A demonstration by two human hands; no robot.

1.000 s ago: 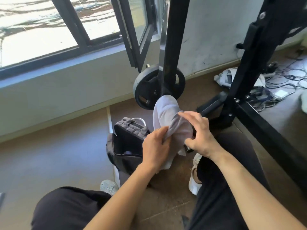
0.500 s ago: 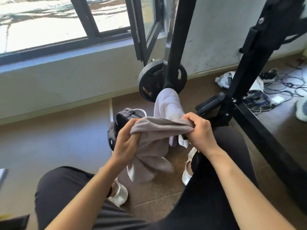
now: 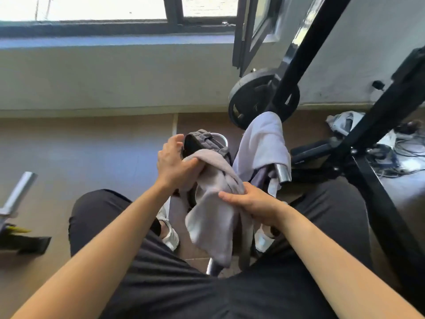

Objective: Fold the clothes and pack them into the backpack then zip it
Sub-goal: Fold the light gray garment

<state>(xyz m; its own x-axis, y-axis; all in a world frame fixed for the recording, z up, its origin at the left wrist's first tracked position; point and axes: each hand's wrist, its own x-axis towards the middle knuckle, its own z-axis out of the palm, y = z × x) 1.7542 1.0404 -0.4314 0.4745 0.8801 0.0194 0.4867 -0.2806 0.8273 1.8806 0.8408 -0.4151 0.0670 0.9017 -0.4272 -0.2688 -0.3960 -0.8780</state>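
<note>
The person is seated, with both bare forearms extended over dark-trousered legs. The left hand (image 3: pixel 174 162) pinches the upper end of a grey garment (image 3: pixel 213 203) between thumb and palm, with its fingers spread loose above the cloth. The right hand (image 3: pixel 249 200) lies against the garment's middle, its fingers curled around the fabric in a grip. The garment hangs crumpled between the two hands, its lower end dangling between the knees and clear of the floor (image 3: pixel 80 153).

The backpack (image 3: pixel 202 143), dark grey, stands on the floor just beyond the left hand, and the garment's upper end overlaps its near side. Whether its opening is unzipped cannot be determined.

A white cloth (image 3: pixel 262 143) is draped over a metal bar (image 3: pixel 282 172) to the right of the backpack. A weight plate (image 3: pixel 250 100) is behind it, near the wall.
</note>
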